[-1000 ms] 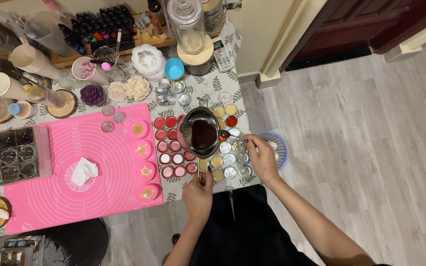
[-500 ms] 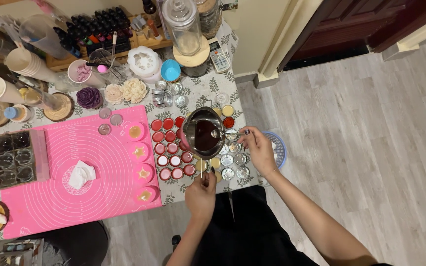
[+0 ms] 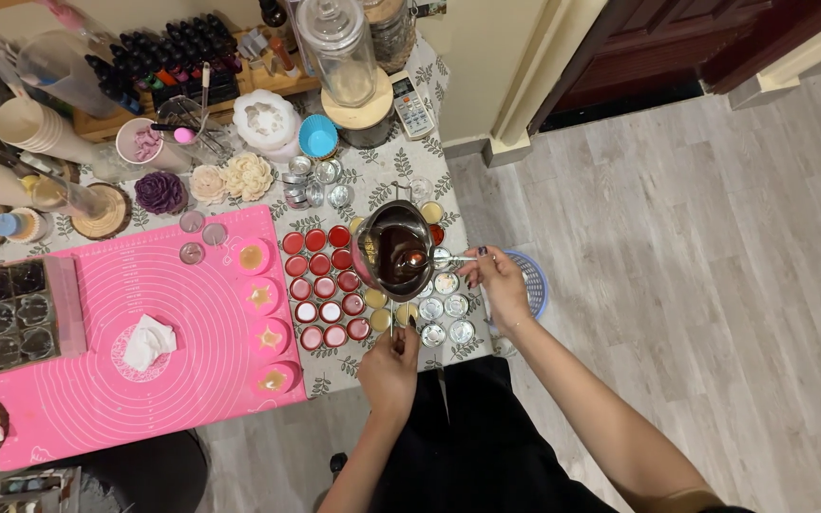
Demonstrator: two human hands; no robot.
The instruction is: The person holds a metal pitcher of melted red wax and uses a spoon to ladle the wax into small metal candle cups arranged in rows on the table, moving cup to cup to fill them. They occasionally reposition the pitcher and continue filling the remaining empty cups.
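Right hand (image 3: 498, 282) on metal pot (image 3: 396, 252) above red tins (image 3: 320, 285)

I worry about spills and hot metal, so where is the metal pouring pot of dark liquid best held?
By its thin handle, coming from the right side. It sticks out sideways from the metal pouring pot, away from the liquid, where the right hand is.
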